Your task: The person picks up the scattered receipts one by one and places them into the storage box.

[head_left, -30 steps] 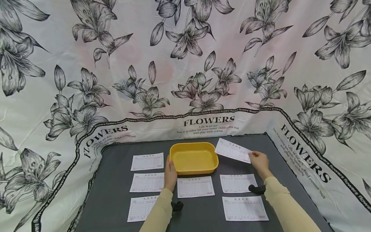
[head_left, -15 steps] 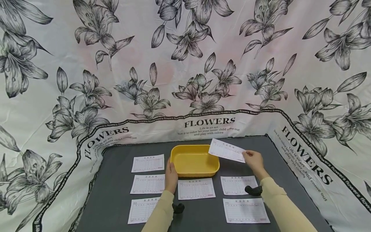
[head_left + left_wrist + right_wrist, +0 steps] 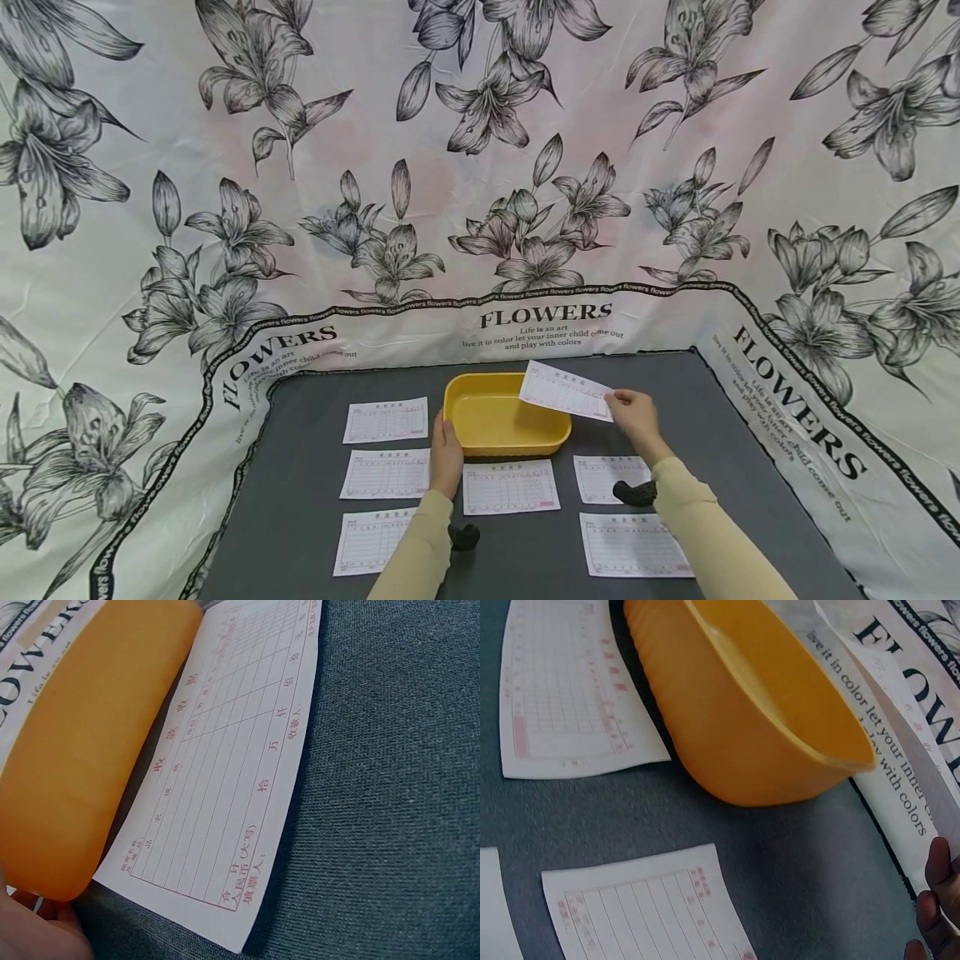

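Observation:
A yellow tray (image 3: 480,442) stands at the back middle of a dark grey table (image 3: 300,500). My left hand (image 3: 447,454) rests against the tray's near left corner; whether its fingers curl round the rim I cannot tell. My right hand (image 3: 632,417) pinches a printed receipt slip (image 3: 566,391) and holds it in the air over the tray's right rim. In the left wrist view the tray's wall (image 3: 82,750) sits beside a slip (image 3: 225,780). The right wrist view shows the tray (image 3: 735,727) and fingertips (image 3: 937,900) at the lower right.
Several more receipt slips lie flat around the tray: at left (image 3: 386,419), below the tray (image 3: 510,487) and at right (image 3: 633,545). A flower-print cloth (image 3: 525,208) hangs behind and wraps both table sides.
My right hand has carried the held slip leftward, from right of the tray to over its right rim. The left hand stays at the tray's corner.

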### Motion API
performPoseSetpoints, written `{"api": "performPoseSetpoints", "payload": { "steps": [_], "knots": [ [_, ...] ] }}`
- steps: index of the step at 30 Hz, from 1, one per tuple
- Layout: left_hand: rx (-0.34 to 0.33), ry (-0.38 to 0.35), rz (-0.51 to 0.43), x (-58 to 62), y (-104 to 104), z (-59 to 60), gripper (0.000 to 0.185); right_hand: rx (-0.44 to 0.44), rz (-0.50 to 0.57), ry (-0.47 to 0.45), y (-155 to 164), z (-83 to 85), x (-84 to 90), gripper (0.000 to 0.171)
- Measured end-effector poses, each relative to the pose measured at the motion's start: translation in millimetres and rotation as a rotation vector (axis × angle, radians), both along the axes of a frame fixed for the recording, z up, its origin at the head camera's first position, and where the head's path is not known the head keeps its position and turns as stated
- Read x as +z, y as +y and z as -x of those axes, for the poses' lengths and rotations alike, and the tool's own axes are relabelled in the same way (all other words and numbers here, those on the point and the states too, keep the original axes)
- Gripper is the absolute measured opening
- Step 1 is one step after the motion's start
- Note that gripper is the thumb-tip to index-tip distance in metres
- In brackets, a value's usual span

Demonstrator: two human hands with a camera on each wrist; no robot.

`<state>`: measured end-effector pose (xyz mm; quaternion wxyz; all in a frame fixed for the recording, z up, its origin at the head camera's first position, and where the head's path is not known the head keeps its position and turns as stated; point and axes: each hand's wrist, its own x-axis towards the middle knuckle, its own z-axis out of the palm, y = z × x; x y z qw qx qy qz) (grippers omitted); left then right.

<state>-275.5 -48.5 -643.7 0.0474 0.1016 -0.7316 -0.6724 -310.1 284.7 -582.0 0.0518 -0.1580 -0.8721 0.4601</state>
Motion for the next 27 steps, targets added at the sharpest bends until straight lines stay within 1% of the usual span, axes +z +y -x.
{"api": "performPoseSetpoints", "payload": {
  "steps": [6,11,17,22,27],
  "knots": [
    [0.002,-0.005,-0.005,0.0,0.0,-0.5,0.055,0.025,0.008,-0.009,-18.3,2.1,-3.0,0.043],
    [0.005,-0.012,-0.001,-3.8,0.1,2.7,0.057,0.05,0.025,-0.012,-32.8,2.7,-4.3,0.043],
    [0.007,-0.003,0.012,-8.7,0.3,7.2,0.057,0.085,0.021,-0.017,-47.5,2.8,-8.3,0.041],
    [0.007,-0.006,0.016,-9.4,0.5,8.4,0.055,0.109,0.004,-0.01,-56.3,1.3,-9.5,0.04],
    [0.029,-0.001,0.033,-8.9,-0.8,9.6,0.054,0.121,-0.038,0.023,-62.0,0.2,-7.6,0.037]
  ]
}}
